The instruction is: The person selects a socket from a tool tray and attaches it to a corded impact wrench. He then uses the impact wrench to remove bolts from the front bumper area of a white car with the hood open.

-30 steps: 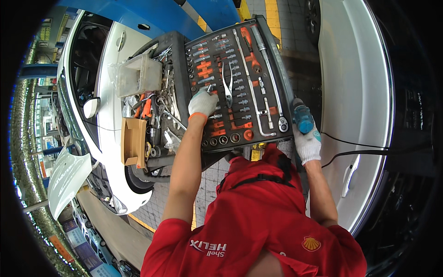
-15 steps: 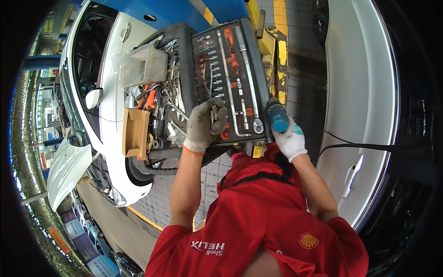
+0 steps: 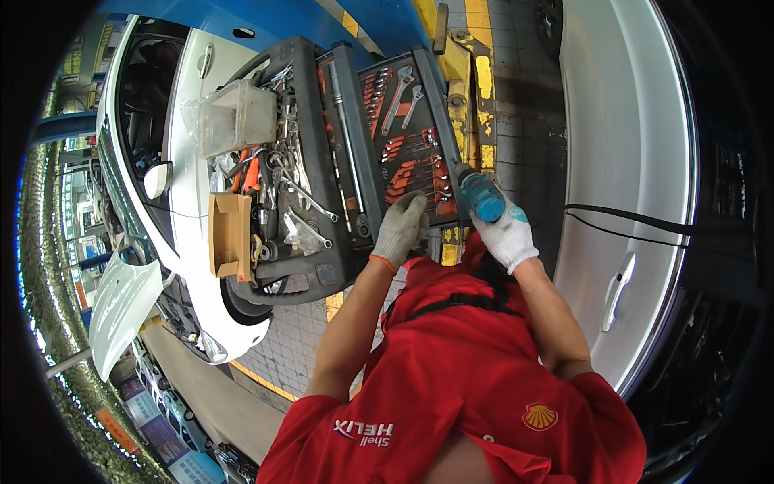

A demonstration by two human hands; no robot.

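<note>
a gloved left hand (image 3: 401,228) grips the near edge of an open tool cart drawer (image 3: 407,145) lined with wrenches, steadying it, while the gloved right hand (image 3: 506,236) is clamped around a blue power tool (image 3: 481,196) held just beside the drawer, between two white cars.

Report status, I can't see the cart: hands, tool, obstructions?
Left hand on tool drawer edge. Right hand gripping blue power tool. Nothing blocking.

The person wore a red short-sleeved work shirt (image 3: 459,387) with a yellow shell emblem, a black strap across it, and white knit gloves with orange cuffs.
</note>
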